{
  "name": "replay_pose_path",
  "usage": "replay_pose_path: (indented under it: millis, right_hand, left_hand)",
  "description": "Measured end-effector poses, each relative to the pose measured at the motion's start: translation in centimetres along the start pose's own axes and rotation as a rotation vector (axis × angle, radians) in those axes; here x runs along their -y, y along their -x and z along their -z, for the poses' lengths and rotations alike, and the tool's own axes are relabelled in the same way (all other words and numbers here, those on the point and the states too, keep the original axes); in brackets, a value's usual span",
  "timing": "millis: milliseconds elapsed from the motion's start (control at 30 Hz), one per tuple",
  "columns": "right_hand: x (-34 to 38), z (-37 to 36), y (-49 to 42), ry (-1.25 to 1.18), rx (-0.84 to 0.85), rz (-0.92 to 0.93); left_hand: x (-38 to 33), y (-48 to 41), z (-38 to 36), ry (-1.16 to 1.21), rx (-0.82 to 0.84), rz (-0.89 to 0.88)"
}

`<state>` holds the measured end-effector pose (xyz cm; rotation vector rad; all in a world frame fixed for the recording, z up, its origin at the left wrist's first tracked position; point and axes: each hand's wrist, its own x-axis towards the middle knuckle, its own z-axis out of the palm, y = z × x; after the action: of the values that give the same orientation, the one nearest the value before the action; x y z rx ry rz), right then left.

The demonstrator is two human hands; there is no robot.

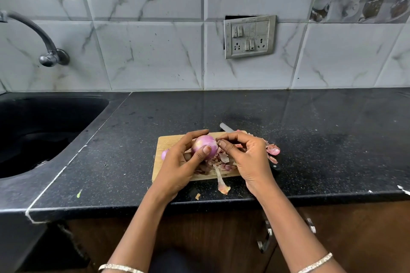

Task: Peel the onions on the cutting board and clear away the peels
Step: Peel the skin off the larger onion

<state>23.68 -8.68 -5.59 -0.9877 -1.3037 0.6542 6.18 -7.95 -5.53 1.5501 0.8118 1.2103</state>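
Left hand (184, 162) grips the red onion (204, 147), thumb across its near face and fingers curled round the far side, holding it just above the middle of the cutting board (168, 142). Right hand (248, 157) has its fingers curled, thumb and forefinger tips pinched against the onion's right flank; whether a flap of skin lies between them cannot be told. Onion: glossy, pink-purple, paler yellowish patch on upper left, mostly bare of dry skin. Near-round; both ends covered by fingers, so its axis cannot be told. Second onion (164, 154), partly hidden behind the left hand, lies at the board's left edge. Heap of dry peels (224, 159) on the board under the hands; one long peel strip (221, 182) trails over the near edge onto the black desk (310, 128). Cut onion piece (273, 150) lies right of the board. Knife (226, 128) lies diagonally behind the right hand, blade tip far-left, dark handle near-right. Sink (44, 128) at left.
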Motion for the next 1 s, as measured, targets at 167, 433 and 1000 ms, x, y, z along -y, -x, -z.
replay_pose_path:
  millis: [167, 433, 1000]
  right_hand:
    - [-1.5, -0.4, -0.7, 0.280, -0.035, 0.012]
    - [-0.3, -0.4, 0.0, 0.066, -0.004, -0.019]
    - [-0.2, -0.5, 0.3, 0.545, -0.226, 0.249]
  left_hand:
    - [0.4, -0.3, 0.1, 0.041, -0.031, 0.027]
    - [0.4, -0.4, 0.0, -0.076, -0.038, -0.074]
    - [1.2, -0.8, 0.2, -0.137, -0.082, -0.165]
